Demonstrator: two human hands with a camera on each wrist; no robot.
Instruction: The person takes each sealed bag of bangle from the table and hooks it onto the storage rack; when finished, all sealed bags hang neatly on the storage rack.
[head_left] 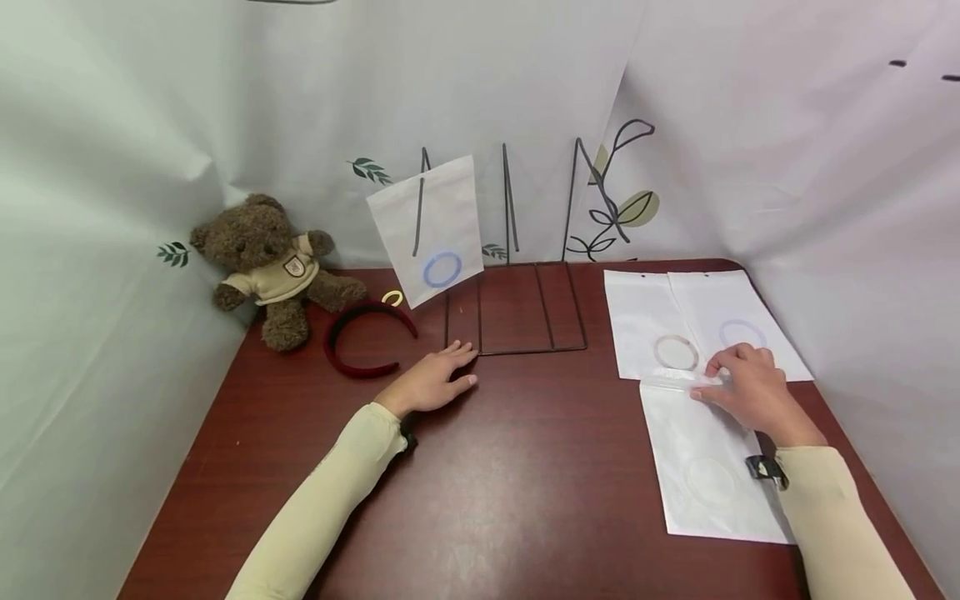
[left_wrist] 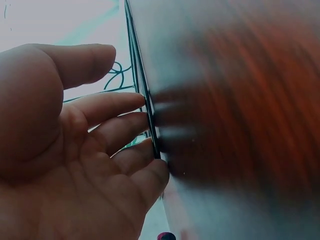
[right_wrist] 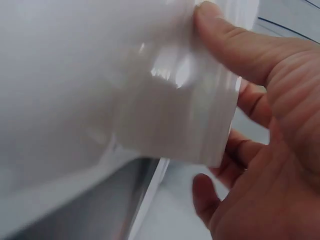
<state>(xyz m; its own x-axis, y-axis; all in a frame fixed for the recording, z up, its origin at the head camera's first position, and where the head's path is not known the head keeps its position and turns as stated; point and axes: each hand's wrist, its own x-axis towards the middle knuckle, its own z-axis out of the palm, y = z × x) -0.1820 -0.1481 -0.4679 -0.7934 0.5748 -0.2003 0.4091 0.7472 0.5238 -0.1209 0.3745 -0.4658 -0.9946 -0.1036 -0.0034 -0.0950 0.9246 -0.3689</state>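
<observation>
My right hand pinches the top edge of a white plastic packet between thumb and fingers. In the right wrist view that top edge is clear and glossy, with my thumb on its near face. A pale ring shows faintly low on the packet. Two more white packets lie just beyond, one with a pinkish ring, the other with a pale lilac one. My left hand lies with extended fingers at the front of a black wire rack; in the left wrist view its fingertips touch the wire.
A white packet with a blue ring hangs tilted on the rack's left prong. Left of it are a dark red headband, a small yellow ring and a brown teddy bear. White curtains surround the brown table.
</observation>
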